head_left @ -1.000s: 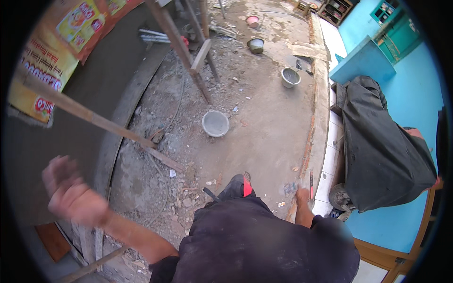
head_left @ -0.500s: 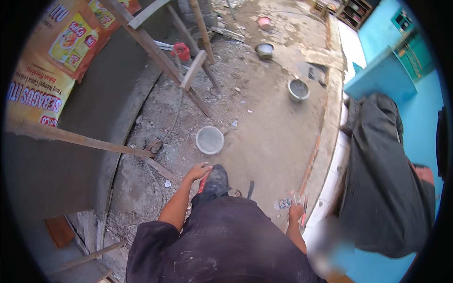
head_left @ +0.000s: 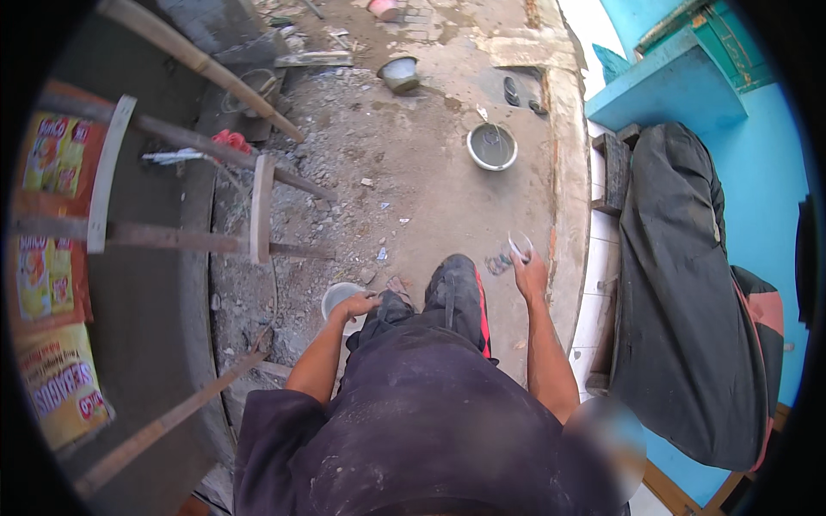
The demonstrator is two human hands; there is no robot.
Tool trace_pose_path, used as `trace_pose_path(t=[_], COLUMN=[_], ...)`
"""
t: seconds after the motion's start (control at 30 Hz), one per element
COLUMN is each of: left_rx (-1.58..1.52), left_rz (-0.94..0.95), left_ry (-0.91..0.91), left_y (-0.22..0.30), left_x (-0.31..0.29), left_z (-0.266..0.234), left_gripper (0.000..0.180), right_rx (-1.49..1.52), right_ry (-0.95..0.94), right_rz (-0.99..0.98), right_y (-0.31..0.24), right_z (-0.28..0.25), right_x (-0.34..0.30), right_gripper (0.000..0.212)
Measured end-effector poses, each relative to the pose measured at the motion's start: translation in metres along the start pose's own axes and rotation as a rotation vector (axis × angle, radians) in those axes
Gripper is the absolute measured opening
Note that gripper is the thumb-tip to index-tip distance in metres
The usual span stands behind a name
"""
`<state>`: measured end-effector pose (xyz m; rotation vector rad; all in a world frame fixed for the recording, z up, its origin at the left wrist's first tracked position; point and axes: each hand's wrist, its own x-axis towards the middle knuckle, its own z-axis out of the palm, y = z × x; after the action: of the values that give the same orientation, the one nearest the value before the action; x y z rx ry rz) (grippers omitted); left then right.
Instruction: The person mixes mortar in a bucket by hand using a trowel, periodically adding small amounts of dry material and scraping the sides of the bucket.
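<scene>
Head view: right hand (head_left: 530, 273) around a clear patterned container (head_left: 502, 262); left hand (head_left: 356, 304) unclenched near a pale basin (head_left: 335, 295).

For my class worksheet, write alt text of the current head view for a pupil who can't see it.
The person's right hand holds a clear cup; the left hand partly hides a pale basin. Ahead, another basin stands on dusty ground; at right, a black cover hangs near a blue wall.
</scene>
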<state>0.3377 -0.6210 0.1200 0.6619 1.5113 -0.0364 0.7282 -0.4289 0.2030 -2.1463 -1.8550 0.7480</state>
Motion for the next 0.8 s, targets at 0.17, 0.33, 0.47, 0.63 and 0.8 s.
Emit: trace_pose_path(t=[0.17, 0.33, 0.47, 0.63, 0.8], left_rx=[-0.053, -0.065, 0.051, 0.076, 0.294], left_rz=[-0.034, 0.022, 0.025, -0.149, -0.315], left_ry=[-0.003, 0.416, 0.764, 0.839, 0.858], left_y=[0.089, 0.098, 0.175, 0.227, 0.261], left_x=[0.027, 0.098, 0.151, 0.216, 0.244], left_z=[-0.077, -0.096, -0.127, -0.162, -0.204], left_gripper=[0.080, 0.083, 0.084, 0.081, 0.072], right_rx=[0.070, -0.193, -0.471, -0.698, -0.839], right_ry=[-0.032, -0.176, -0.349, -0.509, -0.656], right_rz=[-0.005, -0.114, -0.247, -0.171, -0.269], right_y=[-0.064, -0.108, -0.101, -0.046, -0.001], right_z=[0.020, 0.086, 0.168, 0.281, 0.354], right_x=[0.152, 0.321, 0.450, 0.558, 0.600], right_gripper=[0.045, 0.044, 0.033, 0.025, 0.019])
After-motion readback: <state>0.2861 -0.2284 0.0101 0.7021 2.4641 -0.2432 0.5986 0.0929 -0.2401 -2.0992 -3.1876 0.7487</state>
